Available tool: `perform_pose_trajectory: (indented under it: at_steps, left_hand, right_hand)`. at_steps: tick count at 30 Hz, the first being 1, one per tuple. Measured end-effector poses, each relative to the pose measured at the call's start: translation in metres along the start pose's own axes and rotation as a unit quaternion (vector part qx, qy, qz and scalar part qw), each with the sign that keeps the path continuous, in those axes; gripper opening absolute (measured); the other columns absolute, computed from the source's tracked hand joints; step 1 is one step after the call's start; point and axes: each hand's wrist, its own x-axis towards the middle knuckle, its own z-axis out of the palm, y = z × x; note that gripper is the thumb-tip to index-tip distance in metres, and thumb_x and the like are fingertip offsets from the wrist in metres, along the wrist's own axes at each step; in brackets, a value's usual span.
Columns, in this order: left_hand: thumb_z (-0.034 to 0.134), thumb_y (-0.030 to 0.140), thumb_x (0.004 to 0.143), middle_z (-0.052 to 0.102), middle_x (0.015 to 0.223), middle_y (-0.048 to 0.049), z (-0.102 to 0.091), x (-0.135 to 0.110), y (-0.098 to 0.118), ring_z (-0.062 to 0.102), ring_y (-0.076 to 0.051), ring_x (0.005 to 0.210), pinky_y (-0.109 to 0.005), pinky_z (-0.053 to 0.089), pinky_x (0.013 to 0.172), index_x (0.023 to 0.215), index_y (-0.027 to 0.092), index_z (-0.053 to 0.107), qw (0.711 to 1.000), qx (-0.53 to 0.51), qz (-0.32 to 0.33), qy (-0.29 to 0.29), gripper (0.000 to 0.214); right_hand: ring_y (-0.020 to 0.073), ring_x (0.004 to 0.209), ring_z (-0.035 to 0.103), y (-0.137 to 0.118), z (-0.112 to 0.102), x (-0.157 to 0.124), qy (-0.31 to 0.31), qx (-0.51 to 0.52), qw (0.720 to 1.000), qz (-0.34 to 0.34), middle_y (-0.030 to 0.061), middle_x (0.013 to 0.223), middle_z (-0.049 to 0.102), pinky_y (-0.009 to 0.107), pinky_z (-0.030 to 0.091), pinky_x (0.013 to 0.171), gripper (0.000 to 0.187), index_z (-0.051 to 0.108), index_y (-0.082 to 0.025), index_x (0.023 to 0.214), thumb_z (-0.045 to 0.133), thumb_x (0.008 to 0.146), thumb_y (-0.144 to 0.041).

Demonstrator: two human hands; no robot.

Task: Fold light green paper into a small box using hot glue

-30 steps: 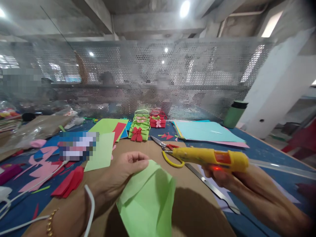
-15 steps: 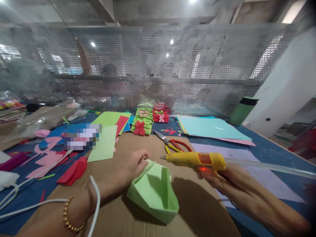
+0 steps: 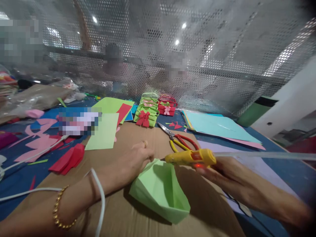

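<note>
A light green folded paper box (image 3: 158, 197), open at the top, rests tilted on the brown cardboard (image 3: 108, 210). My left hand (image 3: 138, 156) pinches its upper left edge, the fingertips partly hidden behind the wrist side. My right hand (image 3: 217, 171) is wrapped round a yellow hot glue gun (image 3: 182, 158) with a lit red light and a clear glue stick (image 3: 259, 155) out of its back. The gun's nozzle points left at the box's top edge, close to my left fingertips; whether it touches the paper I cannot tell.
Scissors (image 3: 177, 136) with red and yellow handles lie beyond the gun. Small green paper bags (image 3: 148, 110) and red ones (image 3: 166, 107) stand behind. Coloured sheets (image 3: 217, 126) lie at right, red pieces (image 3: 67, 159) at left. A white cable (image 3: 98, 197) crosses my left forearm.
The glue gun has moved left, bringing its nozzle to the paper's top edge. My left hand still pinches the paper, its fingers turned slightly. The view has tilted down.
</note>
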Motion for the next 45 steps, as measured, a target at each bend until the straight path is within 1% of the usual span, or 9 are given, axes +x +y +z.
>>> perform_pose_trajectory:
  at_steps: [5, 9, 14, 19, 25, 31, 35, 40, 45]
  left_hand:
    - [0.057, 0.015, 0.086, 0.057, 0.081, -0.0028, 0.004, 0.002, -0.006, 0.053, -0.016, 0.072, -0.026, 0.037, 0.063, 0.08, 0.02, 0.067, 0.999, -0.015, -0.027, -0.02, 0.013]
    - [0.054, 0.02, 0.089, 0.056, 0.078, -0.0024, 0.004, 0.003, -0.008, 0.056, -0.017, 0.076, -0.027, 0.04, 0.066, 0.081, 0.021, 0.066, 0.999, -0.021, -0.022, -0.032, 0.015]
    - [0.052, 0.022, 0.09, 0.056, 0.084, -0.0031, 0.003, 0.002, -0.008, 0.054, -0.016, 0.073, -0.027, 0.04, 0.064, 0.081, 0.021, 0.066, 0.999, -0.018, -0.024, -0.032, 0.017]
    - [0.052, 0.02, 0.09, 0.054, 0.077, -0.0026, -0.002, 0.001, -0.001, 0.054, -0.018, 0.073, -0.029, 0.038, 0.064, 0.079, 0.02, 0.067, 0.999, -0.007, -0.031, -0.033, 0.018]
    - [0.052, 0.019, 0.09, 0.057, 0.075, -0.0027, -0.008, 0.002, 0.004, 0.053, -0.016, 0.068, -0.029, 0.035, 0.06, 0.078, 0.019, 0.07, 0.998, -0.008, -0.041, -0.046, 0.021]
    - [0.052, 0.021, 0.09, 0.06, 0.077, -0.0032, -0.007, 0.001, 0.002, 0.054, -0.017, 0.071, -0.029, 0.035, 0.061, 0.079, 0.02, 0.069, 0.998, -0.005, -0.035, -0.043, 0.02]
    - [0.051, 0.023, 0.091, 0.061, 0.079, -0.0036, -0.007, -0.001, 0.0, 0.055, -0.018, 0.075, -0.028, 0.035, 0.063, 0.081, 0.021, 0.068, 0.998, -0.007, -0.037, -0.049, 0.02]
    - [0.049, 0.024, 0.092, 0.062, 0.079, -0.0035, -0.006, -0.001, -0.001, 0.056, -0.017, 0.075, -0.028, 0.036, 0.063, 0.082, 0.021, 0.068, 0.998, -0.013, -0.036, -0.055, 0.022]
    - [0.049, 0.024, 0.093, 0.063, 0.081, -0.0035, -0.007, -0.001, -0.001, 0.057, -0.018, 0.077, -0.029, 0.037, 0.064, 0.084, 0.021, 0.068, 0.998, -0.012, -0.035, -0.054, 0.021]
  right_hand:
    - [0.0153, 0.054, 0.055, 0.006, 0.005, 0.006, -0.062, -0.048, 0.997, 0.01, -0.0017, 0.068, 0.064, 0.026, 0.048, 0.048, 0.029, 0.067, -0.025, 0.085, 0.051, 0.094, -0.047]
    - [0.0154, 0.051, 0.053, 0.009, 0.004, 0.008, -0.075, -0.08, 0.994, 0.018, -0.002, 0.063, 0.061, 0.028, 0.049, 0.052, 0.029, 0.067, -0.025, 0.086, 0.05, 0.095, -0.048]
    - [0.0158, 0.048, 0.052, 0.006, 0.004, 0.012, -0.088, -0.113, 0.989, 0.036, -0.0019, 0.059, 0.059, 0.027, 0.042, 0.046, 0.036, 0.066, -0.024, 0.083, 0.047, 0.095, -0.053]
    - [0.0185, 0.056, 0.06, 0.005, 0.008, 0.014, -0.081, -0.102, 0.99, 0.053, -0.0003, 0.066, 0.065, 0.029, 0.046, 0.051, 0.041, 0.067, -0.025, 0.085, 0.044, 0.095, -0.056]
    - [0.0178, 0.052, 0.055, 0.004, 0.011, 0.015, -0.078, -0.068, 0.994, 0.04, -0.0012, 0.062, 0.06, 0.03, 0.048, 0.052, 0.04, 0.07, -0.025, 0.094, 0.044, 0.095, -0.056]
    - [0.0181, 0.058, 0.057, 0.007, 0.012, 0.014, -0.088, -0.083, 0.992, 0.047, -0.0003, 0.068, 0.063, 0.03, 0.047, 0.052, 0.042, 0.067, -0.024, 0.088, 0.042, 0.096, -0.057]
    - [0.0166, 0.053, 0.053, 0.006, 0.011, 0.014, -0.087, -0.081, 0.992, 0.045, -0.0014, 0.063, 0.061, 0.03, 0.046, 0.052, 0.043, 0.067, -0.025, 0.092, 0.041, 0.096, -0.058]
    - [0.0174, 0.054, 0.054, 0.01, 0.012, 0.015, -0.085, -0.07, 0.993, 0.029, -0.001, 0.063, 0.061, 0.028, 0.044, 0.048, 0.04, 0.068, -0.024, 0.085, 0.046, 0.095, -0.056]
    - [0.016, 0.049, 0.051, 0.01, 0.013, 0.014, -0.081, -0.058, 0.995, 0.024, -0.0033, 0.06, 0.058, 0.03, 0.049, 0.054, 0.033, 0.07, -0.027, 0.095, 0.049, 0.094, -0.053]
